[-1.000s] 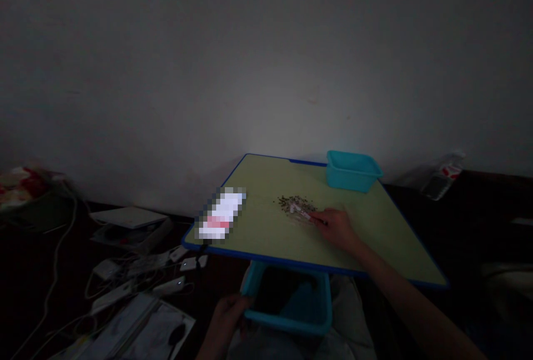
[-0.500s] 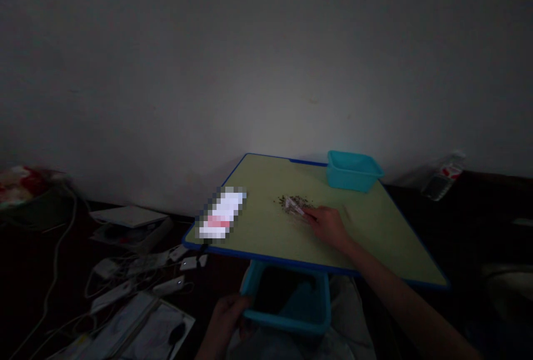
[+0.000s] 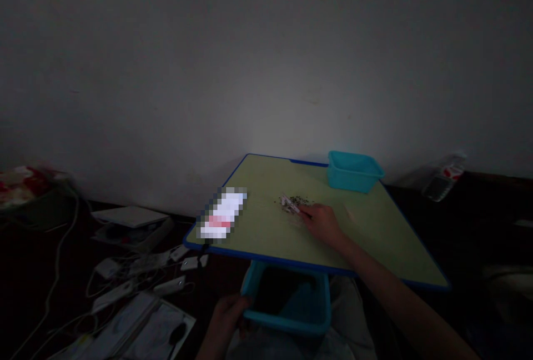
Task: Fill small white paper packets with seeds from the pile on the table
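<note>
My right hand (image 3: 325, 224) is closed on a slim pale-and-red tool (image 3: 292, 205), whose exact kind is too dim to make out. Its pale far part lies over a scatter of small dark grains (image 3: 303, 200) on the pale yellow folding table (image 3: 258, 182). Below the near table edge, a blue plastic basin (image 3: 287, 324) rests at my lap. Dark material (image 3: 275, 293) covers much of its bottom. My left hand (image 3: 229, 313) grips the basin's left rim, its fingers partly hidden under it.
Another blue basin (image 3: 355, 174) stands at the table's far right corner. A phone (image 3: 222, 214) with a blurred screen lies on the left. Power strips and cables (image 3: 137, 271) and papers (image 3: 154, 329) clutter the floor at left. A plastic bottle (image 3: 447, 176) is by the wall.
My right hand has shifted slightly left with the tool, and the dark grains around its tip lie a little differently. My left hand and the lap basin have stayed put.
</note>
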Demonstrator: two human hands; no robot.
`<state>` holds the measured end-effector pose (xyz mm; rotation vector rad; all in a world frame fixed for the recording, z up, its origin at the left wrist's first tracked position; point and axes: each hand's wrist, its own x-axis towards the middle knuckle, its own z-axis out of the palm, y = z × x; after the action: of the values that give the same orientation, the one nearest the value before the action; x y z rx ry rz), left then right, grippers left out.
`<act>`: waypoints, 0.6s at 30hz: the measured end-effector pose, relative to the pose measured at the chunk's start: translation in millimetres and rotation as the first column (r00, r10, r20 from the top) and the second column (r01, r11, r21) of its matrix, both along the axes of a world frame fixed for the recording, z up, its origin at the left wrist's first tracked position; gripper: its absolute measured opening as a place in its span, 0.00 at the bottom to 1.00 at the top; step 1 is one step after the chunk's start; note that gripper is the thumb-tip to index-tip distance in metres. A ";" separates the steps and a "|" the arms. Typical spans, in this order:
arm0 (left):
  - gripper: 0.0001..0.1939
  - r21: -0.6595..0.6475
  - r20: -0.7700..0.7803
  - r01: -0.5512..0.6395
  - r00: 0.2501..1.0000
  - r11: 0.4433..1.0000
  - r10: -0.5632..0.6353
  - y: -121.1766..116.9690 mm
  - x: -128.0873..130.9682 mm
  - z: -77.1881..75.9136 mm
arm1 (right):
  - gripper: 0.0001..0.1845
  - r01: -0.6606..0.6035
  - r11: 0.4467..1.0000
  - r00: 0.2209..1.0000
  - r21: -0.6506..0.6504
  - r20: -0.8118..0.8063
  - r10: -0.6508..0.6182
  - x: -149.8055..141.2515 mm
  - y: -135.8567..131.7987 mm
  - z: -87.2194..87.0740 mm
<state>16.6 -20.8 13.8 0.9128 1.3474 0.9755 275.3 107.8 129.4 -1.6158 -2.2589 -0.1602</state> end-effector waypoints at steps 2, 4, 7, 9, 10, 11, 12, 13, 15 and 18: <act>0.18 0.006 -0.007 -0.007 1.000 1.000 0.007 -0.8 0.9 1.2 | 0.16 -0.014 1.000 1.000 0.002 -0.008 0.014 -2.0 1.9 -0.6; 0.18 0.031 -0.012 -0.026 1.000 0.999 0.026 -2.1 2.2 3.6 | 0.16 -0.022 1.000 1.000 0.004 -0.017 0.022 -3.8 3.8 -1.6; 0.18 0.042 -0.027 -0.046 0.999 0.998 0.047 -3.4 3.5 6.0 | 0.17 -0.033 0.999 0.999 0.007 -0.037 0.034 -6.2 6.0 -2.3; 0.18 0.022 -0.022 -0.044 0.999 0.999 0.044 -3.2 3.0 5.1 | 0.17 -0.047 0.999 0.998 -0.003 -0.041 0.047 -7.4 7.4 -1.2; 0.18 0.016 -0.014 -0.037 0.999 0.999 0.037 -2.8 2.4 4.0 | 0.17 -0.060 0.998 0.998 -0.015 -0.037 0.059 -8.0 8.2 0.0; 0.18 0.013 -0.008 -0.031 0.999 0.999 0.031 -2.3 1.6 2.6 | 0.16 -0.070 0.997 0.997 -0.028 -0.030 0.069 -8.6 9.0 1.4; 0.18 0.012 -0.005 -0.021 1.000 1.000 0.021 -1.7 0.7 1.1 | 0.16 -0.075 0.996 0.997 -0.038 -0.022 0.074 -9.3 9.9 3.0; 0.18 0.013 -0.009 -0.010 1.000 1.000 0.010 -1.2 -0.2 -0.4 | 0.16 -0.077 0.996 0.997 -0.048 -0.011 0.076 -10.1 10.8 4.6; 0.19 0.021 -0.029 0.004 1.000 1.000 -0.003 -0.1 -1.7 -2.7 | 0.15 -0.076 0.995 0.997 -0.062 0.013 0.077 -11.6 12.7 7.5; 0.19 0.009 -0.036 0.013 0.999 1.000 -0.012 0.7 -2.8 -3.7 | 0.15 -0.095 0.993 0.994 -0.075 0.040 0.098 -13.8 14.7 9.2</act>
<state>13.8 -20.1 10.2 0.9487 1.3668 0.9608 261.6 122.5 138.7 -1.5485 -2.3966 -0.0890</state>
